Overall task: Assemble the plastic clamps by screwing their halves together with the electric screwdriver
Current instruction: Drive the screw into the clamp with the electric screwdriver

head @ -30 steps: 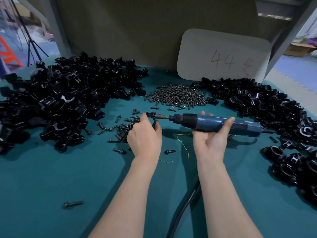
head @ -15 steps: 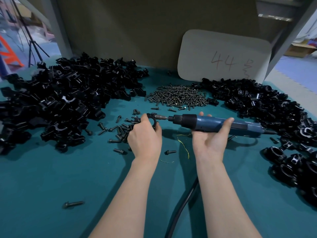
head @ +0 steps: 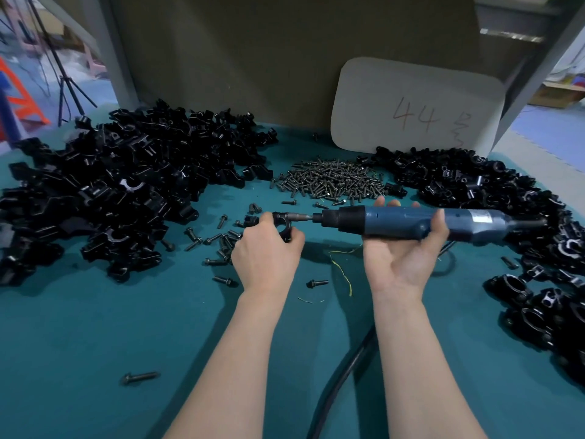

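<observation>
**Barely a shift: electric screwdriver (head: 395, 224) still set against the clamp (head: 282, 229)**

Next to nothing has moved in the last half second; both hands, the clamp and the tool sit almost exactly where they were. The clamp is held just above the teal table (head: 95, 343), near its middle. It is pinched between the thumb and curled fingers of the left hand (head: 266, 258). The screwdriver's bit (head: 300, 217) lies level and meets the clamp's upper part from the right. The right hand (head: 400, 258), palm up, wraps its fingers and thumb round the blue body. A black cable (head: 342, 381) runs down between the forearms toward the near edge. Loose screws (head: 218, 239) lie just left of the clamp, and a larger screw pile (head: 329, 180) lies behind it. Heaped clamp halves (head: 110, 191) fill the left side. More black parts (head: 474, 182) line the right, in front of a white board (head: 411, 106) marked 44.
</observation>
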`<state>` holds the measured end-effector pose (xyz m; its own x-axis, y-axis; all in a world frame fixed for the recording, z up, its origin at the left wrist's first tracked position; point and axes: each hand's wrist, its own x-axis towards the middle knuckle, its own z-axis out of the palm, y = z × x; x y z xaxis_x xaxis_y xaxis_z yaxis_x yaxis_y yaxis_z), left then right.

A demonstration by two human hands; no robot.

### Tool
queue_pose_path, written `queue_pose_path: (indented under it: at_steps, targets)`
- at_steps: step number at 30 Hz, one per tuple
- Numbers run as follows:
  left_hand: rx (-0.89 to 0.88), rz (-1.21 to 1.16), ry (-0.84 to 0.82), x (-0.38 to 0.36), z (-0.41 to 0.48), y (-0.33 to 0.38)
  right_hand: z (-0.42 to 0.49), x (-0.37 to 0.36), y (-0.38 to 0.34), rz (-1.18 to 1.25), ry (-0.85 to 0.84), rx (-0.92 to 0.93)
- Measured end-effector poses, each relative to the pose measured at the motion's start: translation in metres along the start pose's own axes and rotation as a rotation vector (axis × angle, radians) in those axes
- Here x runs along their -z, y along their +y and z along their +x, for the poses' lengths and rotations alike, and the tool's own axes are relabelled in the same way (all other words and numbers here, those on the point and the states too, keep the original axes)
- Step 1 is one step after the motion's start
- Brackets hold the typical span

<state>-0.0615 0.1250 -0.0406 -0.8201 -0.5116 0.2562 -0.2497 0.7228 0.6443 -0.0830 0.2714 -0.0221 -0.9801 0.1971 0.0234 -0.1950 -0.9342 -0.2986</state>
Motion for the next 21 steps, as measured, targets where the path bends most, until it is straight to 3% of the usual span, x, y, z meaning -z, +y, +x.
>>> queue_pose_path:
  at_steps: [4,15,21]
  targets:
    - [0.023,0.022,-0.084,0.002,0.001,-0.003,0.001,0.002,-0.004,0.034,-0.065,-0.025]
    - [0.008,0.002,-0.126,0.002,-0.001,0.0,0.004,0.0,-0.012,0.125,-0.016,0.017]
    - [-0.009,-0.032,-0.11,-0.002,-0.002,0.002,0.004,0.0,-0.017,0.095,-0.158,-0.015]
